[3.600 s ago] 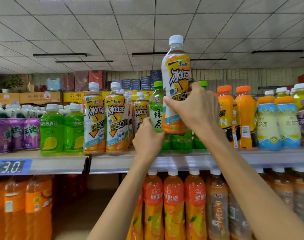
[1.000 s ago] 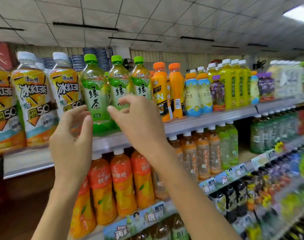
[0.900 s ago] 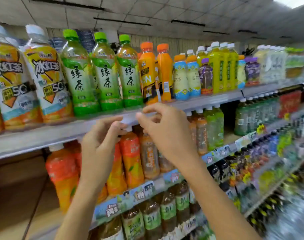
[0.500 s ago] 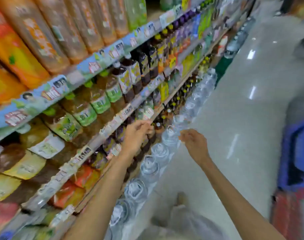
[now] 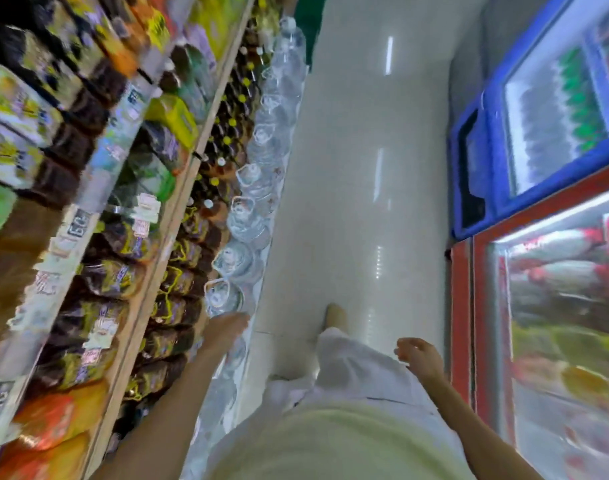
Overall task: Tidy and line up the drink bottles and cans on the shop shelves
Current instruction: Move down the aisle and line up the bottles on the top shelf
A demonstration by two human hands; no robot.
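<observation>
Head view, looking steeply down along the aisle; much of the frame is motion-blurred. Shelves (image 5: 178, 188) run up the left side, their front edges carrying price tags and rows of dark bottles (image 5: 178, 282) with yellow-printed labels. Along the foot of the shelves, at the edge of the pale floor (image 5: 358, 168), stands a single file of large clear water jugs (image 5: 242, 216), caps upward, reaching from the near end to the far end of the aisle. The left hand (image 5: 227, 329) is lowered to the near end of this file, fingers extended and loosely spread, just beside or touching the top of a jug; whether it has closed on anything cannot be told through the blur. The right hand (image 5: 417, 355) hangs free over the floor, fingers half curled, holding nothing. Two chest coolers, one blue (image 5: 476, 161) and one red (image 5: 462, 306), line the right side.

Handling, as a judgement: full jugs of this kind would be heavy, with thin clear walls that give under pressure and may be slick. The neck or any moulded handle at the top is the sound place to take hold; sliding a jug along the floor should line it up more safely than lifting. The dark bottles are lighter and stiff enough to grasp round the body.
</observation>
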